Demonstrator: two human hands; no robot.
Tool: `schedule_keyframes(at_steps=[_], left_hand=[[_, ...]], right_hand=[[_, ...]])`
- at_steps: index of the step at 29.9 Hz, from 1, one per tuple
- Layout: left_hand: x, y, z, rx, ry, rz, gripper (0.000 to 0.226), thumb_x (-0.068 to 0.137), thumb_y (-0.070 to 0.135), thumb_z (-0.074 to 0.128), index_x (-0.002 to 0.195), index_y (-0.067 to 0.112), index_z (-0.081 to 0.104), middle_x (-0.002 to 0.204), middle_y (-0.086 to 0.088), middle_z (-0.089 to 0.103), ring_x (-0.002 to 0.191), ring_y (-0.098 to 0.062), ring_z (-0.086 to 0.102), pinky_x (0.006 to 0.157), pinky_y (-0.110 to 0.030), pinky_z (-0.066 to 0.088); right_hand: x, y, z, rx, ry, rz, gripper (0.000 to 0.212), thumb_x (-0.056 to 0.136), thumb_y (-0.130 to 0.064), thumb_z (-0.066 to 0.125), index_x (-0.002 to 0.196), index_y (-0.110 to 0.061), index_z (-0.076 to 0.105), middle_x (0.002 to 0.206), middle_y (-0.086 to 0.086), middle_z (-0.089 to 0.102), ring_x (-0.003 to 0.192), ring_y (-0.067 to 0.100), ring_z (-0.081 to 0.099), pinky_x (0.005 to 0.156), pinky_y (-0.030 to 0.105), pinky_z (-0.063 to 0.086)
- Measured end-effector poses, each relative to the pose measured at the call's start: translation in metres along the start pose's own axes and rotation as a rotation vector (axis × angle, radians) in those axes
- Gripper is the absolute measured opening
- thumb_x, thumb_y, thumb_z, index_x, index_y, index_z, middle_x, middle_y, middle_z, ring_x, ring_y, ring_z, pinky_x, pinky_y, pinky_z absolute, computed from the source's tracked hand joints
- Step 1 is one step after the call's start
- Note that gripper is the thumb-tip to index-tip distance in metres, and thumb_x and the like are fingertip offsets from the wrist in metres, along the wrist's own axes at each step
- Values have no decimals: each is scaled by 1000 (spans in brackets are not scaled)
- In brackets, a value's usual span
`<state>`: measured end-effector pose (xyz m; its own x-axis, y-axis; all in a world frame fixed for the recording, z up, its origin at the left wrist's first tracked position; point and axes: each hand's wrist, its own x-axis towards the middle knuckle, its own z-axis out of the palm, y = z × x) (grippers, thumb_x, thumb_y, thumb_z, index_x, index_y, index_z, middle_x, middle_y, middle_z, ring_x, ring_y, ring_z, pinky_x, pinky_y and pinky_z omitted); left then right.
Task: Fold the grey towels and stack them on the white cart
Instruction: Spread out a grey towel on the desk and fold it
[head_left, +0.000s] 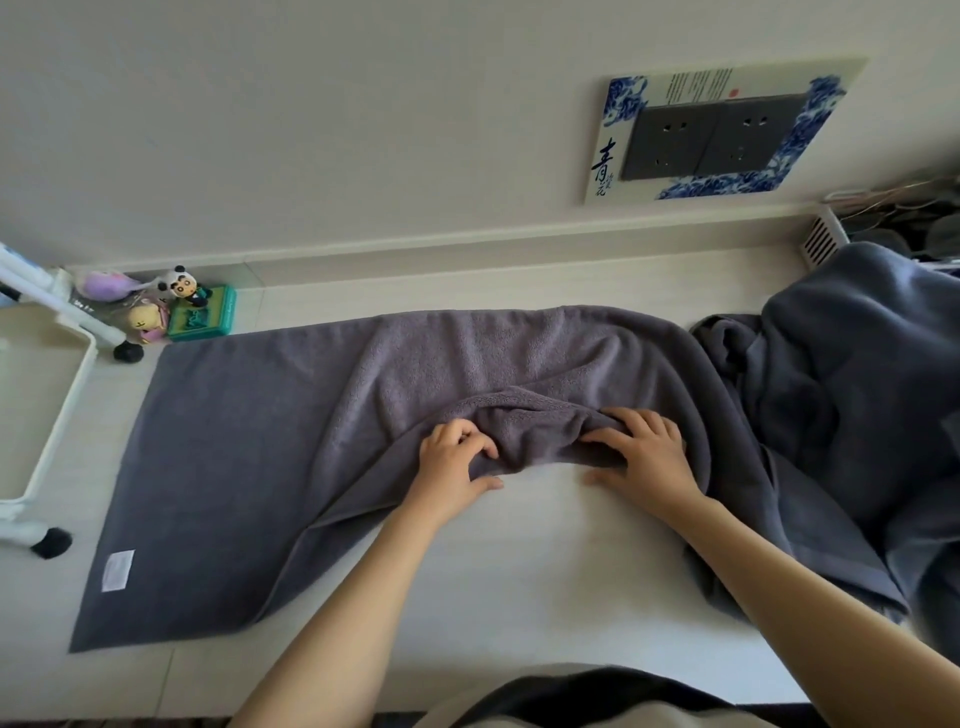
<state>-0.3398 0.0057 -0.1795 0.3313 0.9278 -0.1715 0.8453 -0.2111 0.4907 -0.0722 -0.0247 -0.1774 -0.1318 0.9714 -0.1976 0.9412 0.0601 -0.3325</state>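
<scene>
Head view — grey towel (249, 467) lengthwise left-right, near edge bunched in both hands (550, 457).

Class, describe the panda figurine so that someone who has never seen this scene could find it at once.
Start at the white cart on the left, then look past its far corner to the cluster of small toys against the wall. The panda figurine stands on a green box. It alone is black and white; the toys beside it are purple and pink.

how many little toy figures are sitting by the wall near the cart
3, clustered left by the wall: a panda figure on a green box, a purple one behind, a pink one in front. Others may be hidden.
</scene>
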Motion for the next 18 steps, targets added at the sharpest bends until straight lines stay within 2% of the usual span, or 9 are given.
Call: schedule_keyframes(at_steps=[4, 6, 11, 14, 16, 18], left_hand=[[6, -1, 2, -48, 49, -13, 20, 71, 31, 78, 83, 18, 68, 101, 5, 47, 103, -21, 44, 83, -22, 17], [8, -2, 3, -77, 55, -14, 17, 71, 29, 78, 79, 17, 69, 97, 8, 43, 102, -19, 44, 82, -21, 16], [8, -6, -4, -104, 11, 17, 19, 71, 29, 79, 80, 15, 70, 99, 8, 43, 102, -14, 40, 80, -18, 15], [-3, -5, -13, -129, -21, 55, 19, 73, 29, 78, 80, 15, 69, 98, 6, 52, 96, -10, 40, 82, -20, 21], [-15, 0, -18, -168, -128, 74, 17, 75, 28, 76, 80, 16, 66, 94, 5, 57, 92, -11, 47, 86, -23, 32], [-31, 10, -22, -236, -290, 63, 15, 77, 27, 75, 81, 17, 64, 89, 5, 58, 86, -12, 53, 82, -23, 41]], right_hand=[[2, -10, -3, 53, 92, 73, 23, 76, -48, 68, 94, -35, 71, 126, -1, 55, 119, 27, 41, 100, 38, 22], [3, -15, -4, 60, 110, 89, 13, 79, -41, 69, 90, -34, 71, 127, -3, 53, 122, 24, 37, 102, 36, 18], [0, -19, -8, 82, 61, 126, 13, 76, -41, 72, 85, -32, 73, 134, -6, 46, 127, 21, 28, 104, 32, 13], [-16, -18, -11, 129, 119, 97, 14, 69, -33, 80, 80, -25, 75, 130, -3, 51, 126, 25, 31, 101, 32, 17], [-33, -20, -14, 105, 117, 90, 16, 68, -30, 81, 79, -21, 75, 126, -1, 55, 125, 26, 34, 101, 32, 20], [-52, -25, -18, -14, 18, 114, 18, 72, -35, 77, 85, -23, 74, 130, -4, 52, 129, 22, 31, 105, 32, 17]])
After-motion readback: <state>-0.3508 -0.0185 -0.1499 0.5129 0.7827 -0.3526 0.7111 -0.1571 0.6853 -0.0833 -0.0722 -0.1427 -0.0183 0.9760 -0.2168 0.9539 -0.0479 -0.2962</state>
